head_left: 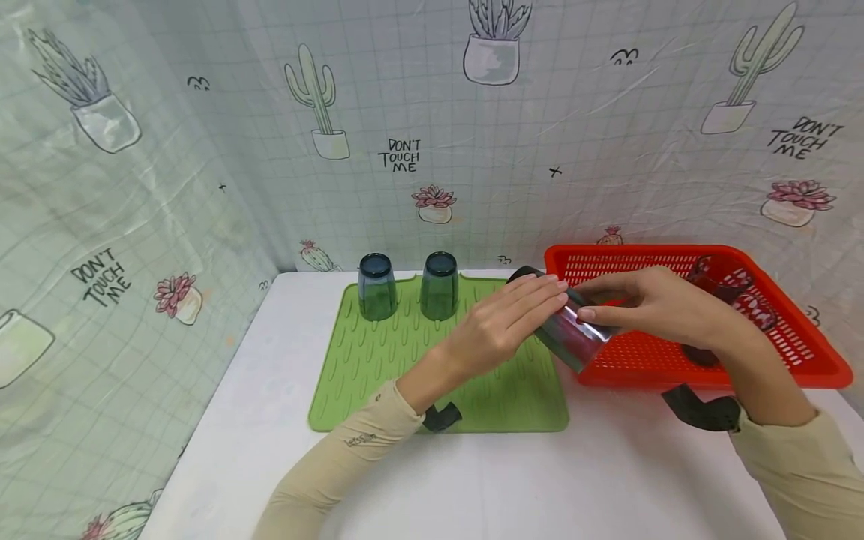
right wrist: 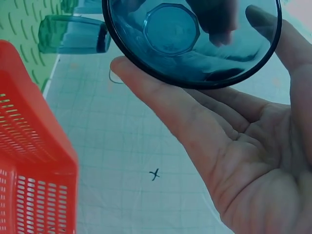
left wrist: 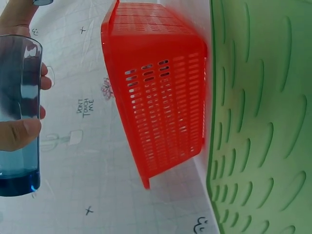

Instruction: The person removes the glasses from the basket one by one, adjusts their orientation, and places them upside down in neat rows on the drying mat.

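Observation:
A blue-tinted drinking glass (head_left: 570, 334) is held tilted in the air, its rim toward the lower right, above the gap between the green drying mat (head_left: 405, 375) and the red basket (head_left: 709, 375). My left hand (head_left: 502, 322) grips it from the base side, fingers laid over it; its thumb (left wrist: 19, 134) shows on the side in the left wrist view. My right hand (head_left: 664, 304) has thumb and fingers on opposite sides near the rim (right wrist: 195, 87). Two similar glasses (head_left: 377, 289), (head_left: 439, 289) stand upside down on the mat's back left.
Inside the basket at the right lie several see-through glasses (head_left: 718, 277), partly hidden by my right arm. A patterned cloth (head_left: 472, 150) hangs behind and at the left of the white table (head_left: 506, 480). Black straps (head_left: 702, 409) sit at both wrists.

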### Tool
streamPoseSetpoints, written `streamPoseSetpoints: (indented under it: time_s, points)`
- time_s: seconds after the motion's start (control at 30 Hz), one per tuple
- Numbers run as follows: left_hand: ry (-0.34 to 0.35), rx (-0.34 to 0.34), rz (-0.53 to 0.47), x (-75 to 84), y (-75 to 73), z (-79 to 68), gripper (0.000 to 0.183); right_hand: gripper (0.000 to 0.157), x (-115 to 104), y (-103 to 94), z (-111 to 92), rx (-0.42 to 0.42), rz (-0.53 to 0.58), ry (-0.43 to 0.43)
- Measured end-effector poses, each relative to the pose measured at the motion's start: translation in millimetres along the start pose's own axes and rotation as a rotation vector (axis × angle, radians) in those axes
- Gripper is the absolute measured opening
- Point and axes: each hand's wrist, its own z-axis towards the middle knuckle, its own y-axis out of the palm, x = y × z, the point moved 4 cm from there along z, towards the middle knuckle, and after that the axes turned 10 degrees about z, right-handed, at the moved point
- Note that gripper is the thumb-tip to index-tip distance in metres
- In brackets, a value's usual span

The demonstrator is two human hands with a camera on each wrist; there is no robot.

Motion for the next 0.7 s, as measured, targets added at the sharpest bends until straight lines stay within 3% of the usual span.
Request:
streamPoseSetpoints:
  time_s: [0.23,0.53,0.7]
  points:
    - [0.051,-0.01,0.023,0.6,0.1,-2.0,0.036,0.05,5,7.0,0,-0.048,0.086,0.007]
    - [0.118,0.013,0.014,0.2,-1.4,-2.6,0.034,0.075,16,17.6,1,-0.216,0.27,0.161]
    - [0.125,0.005,0.001,-0.4,-1.8,-2.7,0.033,0.073,24,22.7,5,-0.206,0.4,0.157]
